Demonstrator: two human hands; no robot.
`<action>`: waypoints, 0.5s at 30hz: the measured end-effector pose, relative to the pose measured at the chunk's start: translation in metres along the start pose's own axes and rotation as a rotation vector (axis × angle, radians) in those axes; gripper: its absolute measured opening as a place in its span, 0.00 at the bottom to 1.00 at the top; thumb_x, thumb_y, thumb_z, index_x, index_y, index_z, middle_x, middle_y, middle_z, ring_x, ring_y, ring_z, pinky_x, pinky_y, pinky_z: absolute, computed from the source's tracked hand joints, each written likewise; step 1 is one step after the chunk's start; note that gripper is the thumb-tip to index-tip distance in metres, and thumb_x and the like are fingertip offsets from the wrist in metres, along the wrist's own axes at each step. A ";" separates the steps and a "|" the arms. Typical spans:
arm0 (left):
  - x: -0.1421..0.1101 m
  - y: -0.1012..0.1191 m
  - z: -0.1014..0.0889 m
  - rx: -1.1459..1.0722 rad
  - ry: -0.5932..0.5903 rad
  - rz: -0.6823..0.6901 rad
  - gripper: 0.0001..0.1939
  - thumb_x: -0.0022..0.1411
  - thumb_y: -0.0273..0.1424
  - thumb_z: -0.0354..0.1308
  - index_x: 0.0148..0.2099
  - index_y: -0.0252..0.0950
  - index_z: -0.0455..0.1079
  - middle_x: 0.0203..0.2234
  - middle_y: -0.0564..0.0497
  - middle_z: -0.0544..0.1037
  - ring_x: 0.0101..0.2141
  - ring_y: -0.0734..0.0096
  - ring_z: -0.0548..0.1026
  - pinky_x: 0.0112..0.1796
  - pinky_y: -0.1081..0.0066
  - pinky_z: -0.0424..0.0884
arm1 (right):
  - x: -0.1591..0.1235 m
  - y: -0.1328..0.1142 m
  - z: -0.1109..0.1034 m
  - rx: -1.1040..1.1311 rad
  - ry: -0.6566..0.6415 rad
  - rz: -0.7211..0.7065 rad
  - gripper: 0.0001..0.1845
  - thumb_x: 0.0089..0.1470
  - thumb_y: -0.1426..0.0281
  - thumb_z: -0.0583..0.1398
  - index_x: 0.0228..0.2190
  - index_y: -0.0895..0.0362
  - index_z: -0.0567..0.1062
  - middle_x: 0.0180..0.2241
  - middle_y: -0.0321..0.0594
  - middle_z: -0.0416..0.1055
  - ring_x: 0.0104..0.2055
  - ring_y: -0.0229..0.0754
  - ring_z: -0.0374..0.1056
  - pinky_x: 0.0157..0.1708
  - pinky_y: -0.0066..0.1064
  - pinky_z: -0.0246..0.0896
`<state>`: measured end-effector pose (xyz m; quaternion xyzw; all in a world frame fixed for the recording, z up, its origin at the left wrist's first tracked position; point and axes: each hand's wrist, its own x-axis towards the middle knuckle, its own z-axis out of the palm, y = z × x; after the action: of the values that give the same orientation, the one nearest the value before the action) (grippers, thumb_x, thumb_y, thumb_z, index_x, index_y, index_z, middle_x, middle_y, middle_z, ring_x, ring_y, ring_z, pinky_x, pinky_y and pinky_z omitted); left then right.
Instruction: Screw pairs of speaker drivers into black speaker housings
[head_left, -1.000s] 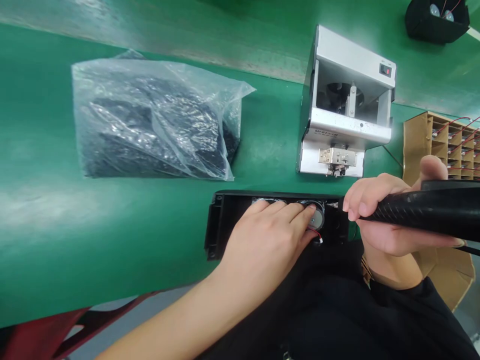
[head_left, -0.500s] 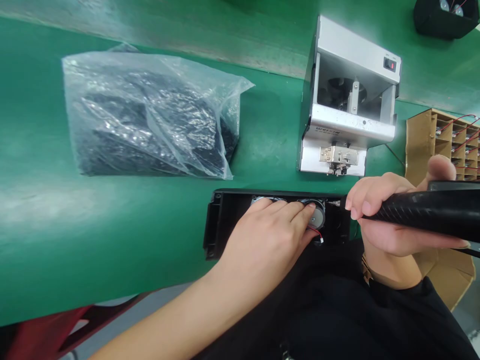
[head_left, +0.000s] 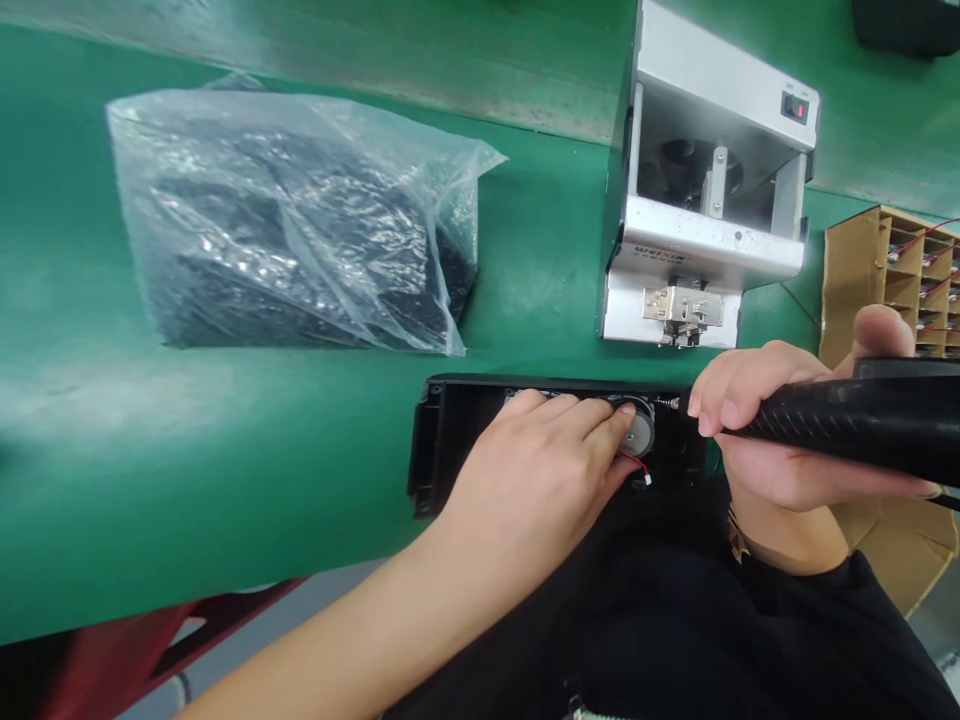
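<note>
Pressing down on a round speaker point(head_left: 637, 428) inside a long black plastic case point(head_left: 442, 440) with the left hand point(head_left: 532, 470), fingers together and laid flat across the speaker's rim, its metal centre showing just past the fingertips. Case lying open side up on a green table mat point(head_left: 225, 480), near the mat's front edge, with a thin red-and-black wire point(head_left: 636, 467) running out from under the speaker. A second round rim barely showing at the case's top edge, mostly blocked by the same hand. Just beside the speaker, a small metal spring point(head_left: 666, 403) lying between it and the tip of a black electric screwdriver point(head_left: 840, 415), gripped in the right hand point(head_left: 780, 420), fingers curled round the patterned handle and thumb raised above it. Well apart on the mat, a clear plastic bag point(head_left: 285, 220) packed with black parts. Behind the screwdriver, a silver screw feeder point(head_left: 697, 170) with a red switch point(head_left: 795, 107) on its top corner. Farther right, a cardboard rack point(head_left: 885, 270) of small compartments holding red-wired parts, its lower part blocked by the right hand and screwdriver. Below that wrist, a cardboard box point(head_left: 900, 545), partly hidden behind a black sleeve point(head_left: 660, 640).
</note>
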<state>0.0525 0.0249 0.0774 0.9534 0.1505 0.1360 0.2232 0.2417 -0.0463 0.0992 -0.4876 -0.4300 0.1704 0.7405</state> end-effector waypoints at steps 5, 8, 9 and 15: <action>0.000 0.000 -0.001 -0.012 -0.022 -0.015 0.14 0.78 0.34 0.59 0.55 0.31 0.82 0.42 0.44 0.88 0.37 0.59 0.84 0.37 0.58 0.69 | -0.001 0.000 0.002 0.093 0.021 -0.009 0.44 0.64 0.30 0.44 0.60 0.41 0.79 0.22 0.31 0.73 0.15 0.41 0.64 0.14 0.35 0.66; 0.000 0.000 -0.001 -0.027 -0.039 -0.022 0.15 0.78 0.35 0.59 0.55 0.32 0.82 0.42 0.44 0.88 0.38 0.58 0.84 0.36 0.58 0.68 | -0.001 -0.001 0.000 0.070 0.006 0.013 0.44 0.61 0.27 0.46 0.59 0.37 0.79 0.21 0.30 0.72 0.15 0.40 0.63 0.14 0.34 0.66; 0.000 0.000 -0.001 -0.033 -0.042 -0.021 0.15 0.78 0.35 0.59 0.55 0.32 0.82 0.42 0.43 0.88 0.38 0.58 0.84 0.36 0.59 0.68 | -0.001 -0.003 0.000 0.063 0.001 0.024 0.42 0.60 0.27 0.48 0.59 0.35 0.79 0.21 0.30 0.72 0.15 0.40 0.63 0.14 0.34 0.66; 0.000 0.001 0.001 -0.036 -0.029 -0.029 0.15 0.78 0.35 0.60 0.55 0.30 0.82 0.42 0.43 0.88 0.38 0.57 0.84 0.36 0.58 0.68 | 0.002 -0.013 0.000 0.056 0.033 0.098 0.35 0.61 0.30 0.54 0.53 0.36 0.82 0.21 0.30 0.73 0.15 0.40 0.65 0.15 0.35 0.69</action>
<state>0.0532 0.0236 0.0774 0.9488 0.1588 0.1215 0.2444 0.2406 -0.0509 0.1120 -0.4898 -0.3884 0.2103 0.7516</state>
